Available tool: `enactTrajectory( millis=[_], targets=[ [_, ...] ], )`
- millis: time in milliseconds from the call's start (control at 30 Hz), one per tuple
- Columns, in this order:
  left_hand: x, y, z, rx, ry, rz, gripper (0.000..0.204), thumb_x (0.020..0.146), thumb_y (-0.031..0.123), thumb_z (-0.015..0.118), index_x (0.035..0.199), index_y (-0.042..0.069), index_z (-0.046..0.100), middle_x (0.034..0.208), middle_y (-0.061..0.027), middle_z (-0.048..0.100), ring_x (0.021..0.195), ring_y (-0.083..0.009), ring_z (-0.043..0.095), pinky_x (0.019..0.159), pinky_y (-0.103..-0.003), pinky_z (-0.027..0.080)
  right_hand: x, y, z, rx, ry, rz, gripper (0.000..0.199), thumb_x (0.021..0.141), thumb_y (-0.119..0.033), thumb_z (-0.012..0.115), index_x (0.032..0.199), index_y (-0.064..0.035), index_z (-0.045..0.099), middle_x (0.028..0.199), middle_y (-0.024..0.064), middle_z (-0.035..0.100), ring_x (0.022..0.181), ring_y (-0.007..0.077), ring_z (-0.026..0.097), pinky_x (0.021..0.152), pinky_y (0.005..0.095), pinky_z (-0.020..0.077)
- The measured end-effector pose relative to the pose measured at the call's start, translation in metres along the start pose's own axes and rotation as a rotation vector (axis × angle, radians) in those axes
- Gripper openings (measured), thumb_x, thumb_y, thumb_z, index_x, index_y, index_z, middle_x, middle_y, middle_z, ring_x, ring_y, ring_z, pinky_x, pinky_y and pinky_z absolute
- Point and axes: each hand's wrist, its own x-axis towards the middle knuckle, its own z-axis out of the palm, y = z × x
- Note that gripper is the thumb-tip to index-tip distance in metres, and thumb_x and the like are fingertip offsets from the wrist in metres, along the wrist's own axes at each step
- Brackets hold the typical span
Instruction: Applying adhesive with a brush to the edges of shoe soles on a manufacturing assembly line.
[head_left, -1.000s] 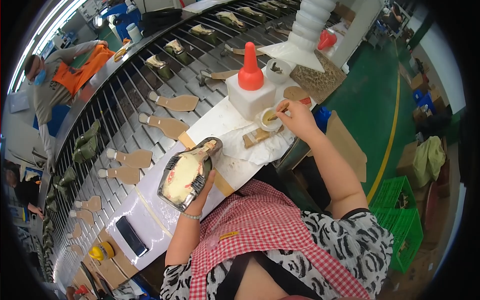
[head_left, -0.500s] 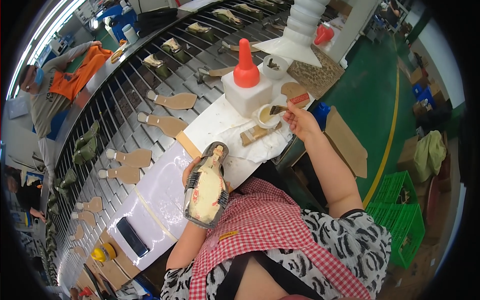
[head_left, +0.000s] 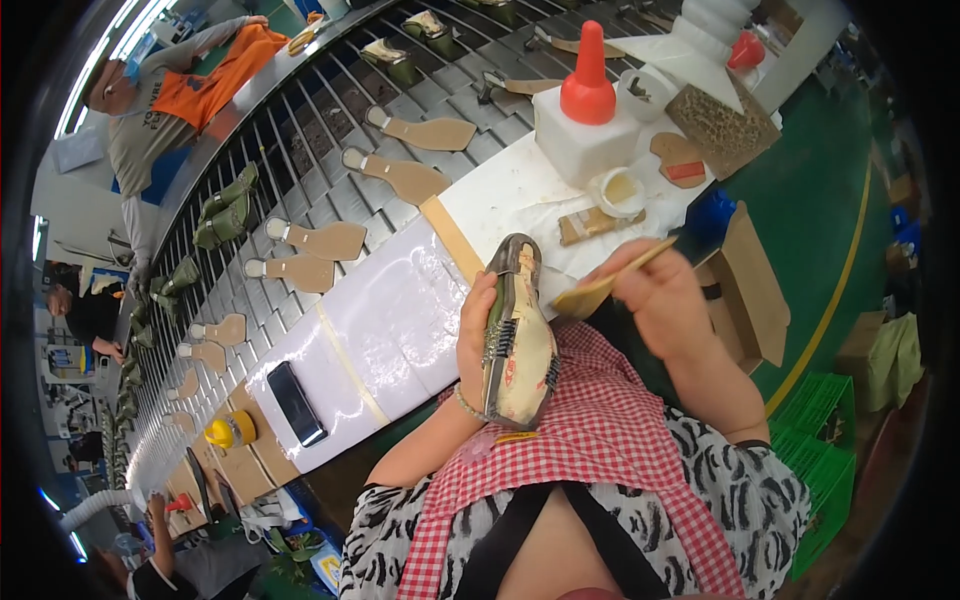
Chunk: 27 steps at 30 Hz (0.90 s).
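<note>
My left hand [head_left: 474, 335] is wrapped round an unfinished shoe [head_left: 522, 355], tilted with its cream underside turned toward my right hand. Dark green material shows along the side by my fingers. My right hand [head_left: 665, 300] grips the handle of a flat brush [head_left: 590, 297], whose bristle end is beside the shoe's edge; whether they touch I cannot tell. Beyond that hand, a small white cup [head_left: 618, 192] contains pale yellowish liquid. Next to it are a brown block [head_left: 592, 225] on crumpled white paper [head_left: 540, 215] and a white square bottle [head_left: 585, 145] with a red nozzle.
Tan soles [head_left: 330, 240] and green shoe uppers [head_left: 228, 210] lie along a slatted metal conveyor [head_left: 290, 180]. A phone [head_left: 296, 403] and a yellow roll [head_left: 230, 430] lie at left. An open carton [head_left: 745, 290] and green crates [head_left: 815, 440] stand at right. Co-workers stand across the conveyor.
My right hand has brought the brush from the cup down to the shoe. My left hand has turned the shoe onto its side somewhat. The whole view has shifted.
</note>
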Motion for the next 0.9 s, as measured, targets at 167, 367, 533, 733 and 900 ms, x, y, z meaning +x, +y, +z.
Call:
enactTrajectory(
  millis=[167,367,533,733,900],
  targets=[
    [0.004,0.015,0.004,0.147,-0.088,0.214,0.089,0.071,-0.006,0.075,0.144,0.009,0.026,0.144,-0.0146,0.032,0.126,-0.027,0.045,0.103,-0.038,0.043,-0.016,0.012,0.032,-0.126,-0.055,-0.009,0.015,0.092,-0.004,0.06,0.105,0.0032,0.062,0.097,0.006,0.066,0.091,0.0094,0.06,0.082,0.0226,0.0481],
    [-0.001,0.007,-0.001,0.117,-0.096,0.205,0.087,0.071,-0.005,0.075,0.143,0.009,0.027,0.146,-0.0131,0.029,0.129,-0.0275,0.042,0.105,-0.038,0.041,-0.013,0.027,0.036,-0.296,-0.039,-0.101,0.013,0.091,-0.004,0.061,0.102,0.0029,0.064,0.093,0.005,0.066,0.084,0.0079,0.06,0.075,0.0215,0.0481],
    [-0.004,0.001,-0.005,0.186,-0.065,0.226,0.085,0.069,0.006,0.08,0.139,0.008,0.031,0.142,-0.0163,0.035,0.129,-0.0322,0.042,0.106,-0.04,0.039,-0.019,0.017,0.04,-0.552,-0.029,-0.11,0.009,0.09,-0.001,0.059,0.098,0.003,0.062,0.101,0.0133,0.066,0.093,0.0153,0.062,0.082,0.027,0.0497],
    [-0.005,0.003,-0.007,0.247,-0.04,0.238,0.087,0.066,0.019,0.085,0.136,0.006,0.034,0.138,-0.0204,0.043,0.128,-0.0376,0.044,0.106,-0.043,0.038,-0.022,0.017,0.043,-0.527,-0.193,-0.171,0.009,0.086,0.0,0.063,0.095,0.0002,0.064,0.097,0.0134,0.067,0.09,0.0184,0.063,0.083,0.0305,0.0496],
    [-0.006,-0.003,-0.01,0.285,-0.03,0.285,0.088,0.067,0.023,0.085,0.136,0.005,0.034,0.137,-0.0214,0.044,0.128,-0.0388,0.044,0.106,-0.043,0.038,-0.022,0.022,0.044,-0.739,-0.184,-0.428,0.01,0.082,-0.003,0.067,0.092,-0.0022,0.065,0.094,0.0128,0.068,0.092,0.0211,0.064,0.091,0.039,0.0474]
  ],
)
